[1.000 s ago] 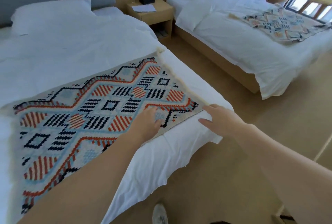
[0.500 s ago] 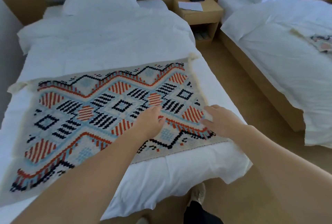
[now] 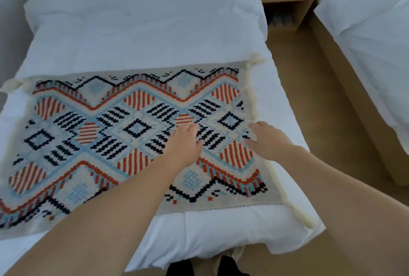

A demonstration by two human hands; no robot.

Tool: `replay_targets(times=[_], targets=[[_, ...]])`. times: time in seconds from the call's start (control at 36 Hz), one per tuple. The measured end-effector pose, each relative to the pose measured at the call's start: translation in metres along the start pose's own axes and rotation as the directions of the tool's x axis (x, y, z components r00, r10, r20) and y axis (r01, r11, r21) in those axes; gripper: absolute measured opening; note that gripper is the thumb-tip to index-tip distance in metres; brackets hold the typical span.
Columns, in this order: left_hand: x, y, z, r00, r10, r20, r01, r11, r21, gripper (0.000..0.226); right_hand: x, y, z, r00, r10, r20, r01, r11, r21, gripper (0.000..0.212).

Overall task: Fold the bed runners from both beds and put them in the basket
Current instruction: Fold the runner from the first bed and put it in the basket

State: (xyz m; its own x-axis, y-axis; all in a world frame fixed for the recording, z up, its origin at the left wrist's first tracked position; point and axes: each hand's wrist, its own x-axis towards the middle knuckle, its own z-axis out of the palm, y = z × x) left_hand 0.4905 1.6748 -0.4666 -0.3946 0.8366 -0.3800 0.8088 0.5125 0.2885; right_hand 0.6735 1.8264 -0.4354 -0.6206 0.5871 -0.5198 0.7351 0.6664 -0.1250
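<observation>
Fold 1 prob. being set up: bed runner (image 3: 132,132) lying flat, unfolded across near bed's (image 3: 143,32) foot; left hand (image 3: 183,143) & right hand (image 3: 267,140) being held open at its right end, nothing pinched, so next its right edge needs gripping & carrying over.

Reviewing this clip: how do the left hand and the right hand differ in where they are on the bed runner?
The left hand lies over the patterned middle of the bed runner; the right hand is at its right border. The left forearm crosses the runner's near part; the right forearm comes in over the corner of the white duvet. Both hands are open, gripping nothing.
</observation>
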Motion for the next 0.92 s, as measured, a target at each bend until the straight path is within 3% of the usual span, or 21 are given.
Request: replay_targets(times=[0.22, 0.47, 0.75, 0.92], targets=[[0.120, -0.020, 0.044, 1.000, -0.010, -0.012, 0.010, 1.000, 0.005, 0.058, 0.069, 0.013, 0.016, 1.000, -0.009, 0.003, 0.009, 0.994, -0.106, 0.062], [0.232, -0.044, 0.112, 0.992, -0.126, -0.012, 0.126, 0.990, 0.061, 0.064, 0.225, 0.037, 0.050, 0.995, -0.075, 0.063, 0.084, 0.985, -0.152, 0.063], [0.300, -0.062, 0.204, 0.981, -0.149, -0.123, 0.167, 0.973, 0.157, 0.069, 0.353, 0.065, 0.113, 0.981, -0.185, -0.061, 0.169, 0.963, -0.208, 0.082], [0.320, -0.072, 0.217, 0.985, -0.122, -0.121, 0.138, 0.982, 0.131, 0.069, 0.431, 0.078, 0.091, 0.969, -0.199, -0.147, 0.154, 0.951, -0.268, 0.084]])
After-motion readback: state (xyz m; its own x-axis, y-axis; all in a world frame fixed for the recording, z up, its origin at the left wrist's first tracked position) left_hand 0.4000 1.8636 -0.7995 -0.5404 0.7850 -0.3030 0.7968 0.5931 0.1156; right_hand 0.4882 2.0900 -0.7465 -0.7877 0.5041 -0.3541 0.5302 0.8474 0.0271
